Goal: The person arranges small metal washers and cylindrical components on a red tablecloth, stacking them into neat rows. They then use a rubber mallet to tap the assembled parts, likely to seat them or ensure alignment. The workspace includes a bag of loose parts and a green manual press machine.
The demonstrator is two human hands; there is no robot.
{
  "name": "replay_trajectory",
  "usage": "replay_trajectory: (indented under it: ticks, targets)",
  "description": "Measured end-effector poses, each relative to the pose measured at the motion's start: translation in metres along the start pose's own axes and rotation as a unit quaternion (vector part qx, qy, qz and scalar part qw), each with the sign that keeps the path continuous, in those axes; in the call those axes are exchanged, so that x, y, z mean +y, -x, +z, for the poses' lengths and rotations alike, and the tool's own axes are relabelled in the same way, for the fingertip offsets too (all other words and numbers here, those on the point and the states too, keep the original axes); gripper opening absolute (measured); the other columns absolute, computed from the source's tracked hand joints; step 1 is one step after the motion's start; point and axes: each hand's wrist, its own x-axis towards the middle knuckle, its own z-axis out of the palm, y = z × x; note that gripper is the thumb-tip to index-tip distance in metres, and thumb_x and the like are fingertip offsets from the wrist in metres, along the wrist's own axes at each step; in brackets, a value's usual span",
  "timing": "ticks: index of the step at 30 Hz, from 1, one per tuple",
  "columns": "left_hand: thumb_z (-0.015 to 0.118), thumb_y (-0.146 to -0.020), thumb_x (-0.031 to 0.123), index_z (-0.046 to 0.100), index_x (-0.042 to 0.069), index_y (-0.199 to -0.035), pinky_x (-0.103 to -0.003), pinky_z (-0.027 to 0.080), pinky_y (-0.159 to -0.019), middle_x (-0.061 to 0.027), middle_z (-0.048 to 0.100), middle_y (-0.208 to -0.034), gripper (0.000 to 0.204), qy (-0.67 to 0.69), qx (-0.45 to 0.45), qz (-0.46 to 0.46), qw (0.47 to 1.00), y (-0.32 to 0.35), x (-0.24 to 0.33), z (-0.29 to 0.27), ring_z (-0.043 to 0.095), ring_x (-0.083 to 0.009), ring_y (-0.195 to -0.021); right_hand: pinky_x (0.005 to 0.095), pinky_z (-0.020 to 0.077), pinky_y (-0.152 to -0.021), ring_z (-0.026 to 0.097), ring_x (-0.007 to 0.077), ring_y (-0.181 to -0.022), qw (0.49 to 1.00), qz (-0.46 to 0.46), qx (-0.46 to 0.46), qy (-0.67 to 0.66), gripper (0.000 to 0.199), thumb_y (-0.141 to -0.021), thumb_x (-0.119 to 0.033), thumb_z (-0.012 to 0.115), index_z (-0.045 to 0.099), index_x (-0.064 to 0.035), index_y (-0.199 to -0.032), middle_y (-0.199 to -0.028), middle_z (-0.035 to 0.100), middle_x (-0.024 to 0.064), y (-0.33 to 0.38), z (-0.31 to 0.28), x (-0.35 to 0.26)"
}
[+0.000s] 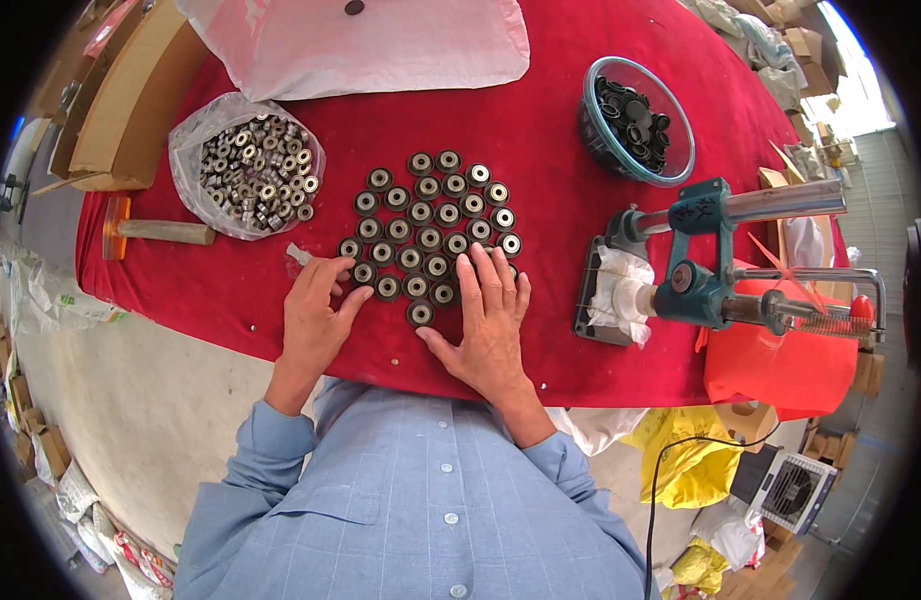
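Several small ring bearings [430, 239], each with a black rim, lie flat in a rough cluster on the red cloth [551, 280]. At the cluster's left edge is my left hand [319, 315], fingers bent, thumb apart, its tips beside the outermost bearings. My right hand [491, 335] lies palm down with spread fingers over the lower right of the cluster, hiding part of it; its thumb points toward the nearest bearing [420, 313]. Neither hand grips anything. A clear plastic bag [186, 165] full of loose metal bearings [261, 170] stands left of the cluster.
A tub [587, 128] of black caps [636, 125] stands back right. Further right is a green hand press [701, 255] with a red-knobbed lever. At the left lie a hammer [166, 231] and a long carton [131, 100]. A whitish sheet [381, 50] covers the far edge.
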Motion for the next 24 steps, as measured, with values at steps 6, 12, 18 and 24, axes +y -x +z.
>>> replay_trajectory:
  ticks: [6,12,18,24]
  targets:
    - [0.085,-0.095,0.013,0.073,0.003,-0.114,-0.032,0.054,-0.069,-0.0071,0.07,-0.093,0.024,-0.04,0.118,-0.055,0.991,-0.014,-0.022,-0.039,0.064,-0.0162,-0.075,0.0691,0.0107,-0.129,0.025,0.0419,-0.164,1.0,0.002,0.028,0.013,0.115,-0.076,-0.052,0.094,0.04,-0.002,-0.165,-0.173,0.036,0.0195,-0.004,0.011,-0.002]
    - [0.081,-0.098,0.046,0.068,-0.001,-0.122,-0.046,0.058,-0.087,-0.0157,0.075,-0.107,0.054,-0.275,0.276,-0.216,0.895,-0.047,-0.156,-0.146,0.073,-0.0318,-0.095,0.0699,0.0104,-0.129,0.027,0.0418,-0.163,0.998,-0.017,0.057,0.035,0.12,-0.07,-0.061,0.094,0.045,-0.0013,-0.163,-0.172,0.038,0.0191,-0.019,0.022,-0.022]
    - [0.086,-0.085,0.063,0.061,-0.01,-0.129,-0.053,0.056,-0.101,-0.03,0.071,-0.133,0.088,-0.339,0.326,-0.373,0.8,-0.085,-0.249,-0.197,0.074,-0.0415,-0.118,0.0688,0.0138,-0.128,0.029,0.0418,-0.162,0.998,-0.013,0.053,0.031,0.122,-0.069,-0.062,0.095,0.045,-0.0005,-0.162,-0.17,0.039,0.0199,-0.029,0.026,-0.027]
    - [0.086,-0.087,0.048,0.07,-0.007,-0.125,-0.043,0.059,-0.092,-0.0199,0.076,-0.116,0.069,-0.057,0.316,-0.398,0.859,-0.074,-0.308,-0.246,0.074,-0.0311,-0.104,0.0688,0.0146,-0.128,0.028,0.0431,-0.163,0.998,0.028,0.049,0.015,0.124,-0.068,-0.062,0.096,0.043,-0.0003,-0.163,-0.171,0.038,0.0207,-0.034,0.029,-0.03]
